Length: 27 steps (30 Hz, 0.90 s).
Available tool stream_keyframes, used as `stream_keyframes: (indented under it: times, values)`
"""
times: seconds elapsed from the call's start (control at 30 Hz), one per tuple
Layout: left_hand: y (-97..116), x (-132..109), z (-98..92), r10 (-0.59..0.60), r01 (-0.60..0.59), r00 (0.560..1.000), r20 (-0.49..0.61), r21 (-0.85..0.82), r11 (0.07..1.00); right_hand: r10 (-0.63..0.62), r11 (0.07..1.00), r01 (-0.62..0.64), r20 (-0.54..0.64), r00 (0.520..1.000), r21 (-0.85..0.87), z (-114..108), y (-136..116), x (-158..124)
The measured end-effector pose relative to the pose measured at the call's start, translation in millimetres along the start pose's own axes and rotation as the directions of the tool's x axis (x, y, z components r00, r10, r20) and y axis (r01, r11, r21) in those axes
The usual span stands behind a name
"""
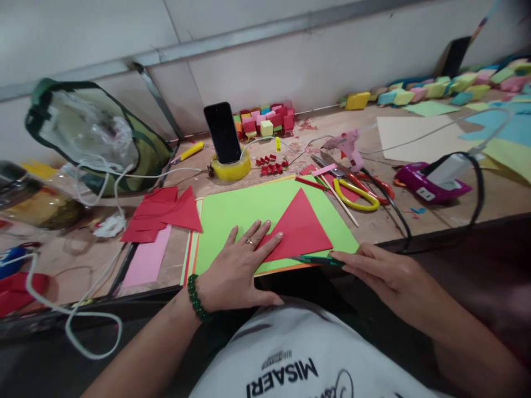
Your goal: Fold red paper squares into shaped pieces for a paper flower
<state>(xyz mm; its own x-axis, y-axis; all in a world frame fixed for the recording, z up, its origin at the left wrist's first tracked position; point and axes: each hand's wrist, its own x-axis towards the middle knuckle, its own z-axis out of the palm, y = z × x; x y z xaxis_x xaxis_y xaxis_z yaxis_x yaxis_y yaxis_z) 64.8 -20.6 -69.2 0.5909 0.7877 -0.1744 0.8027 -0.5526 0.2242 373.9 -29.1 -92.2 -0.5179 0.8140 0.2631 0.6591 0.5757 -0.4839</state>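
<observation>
A red paper triangle (299,229) lies on a stack of coloured sheets with a light green sheet (224,213) on top. My left hand (240,262) lies flat with spread fingers, its fingertips on the triangle's left part. My right hand (385,276) grips a slim green cutter knife (321,259), its blade pointing left along the triangle's bottom edge. Part of the knife's handle is hidden in the fingers. Left of the stack are red paper pieces (155,213) and a pink sheet (147,260).
Yellow-handled scissors (357,194), a pink glue gun (346,148) and a purple power socket (433,182) lie at the right. A phone (223,132) stands in a yellow tape roll (232,167) behind the stack. Small folded paper blocks (265,121) line the wall. White cables hang at the left.
</observation>
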Motion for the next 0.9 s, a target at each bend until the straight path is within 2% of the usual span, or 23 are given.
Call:
stream_keyframes:
  times: [0.67, 0.9]
  values:
    - [0.4, 0.6, 1.3, -0.005, 0.004, 1.000, -0.018, -0.006, 1.000, -0.026, 1.000, 0.025, 0.052, 0.998, 0.017, 8.0, -21.3, 13.3]
    - [-2.5, -2.8, -6.8, -0.007, 0.007, 1.000, 0.010, -0.068, 0.998, -0.022, 0.999, 0.020, 0.040, 0.999, 0.032, 12.8, -20.9, 12.6]
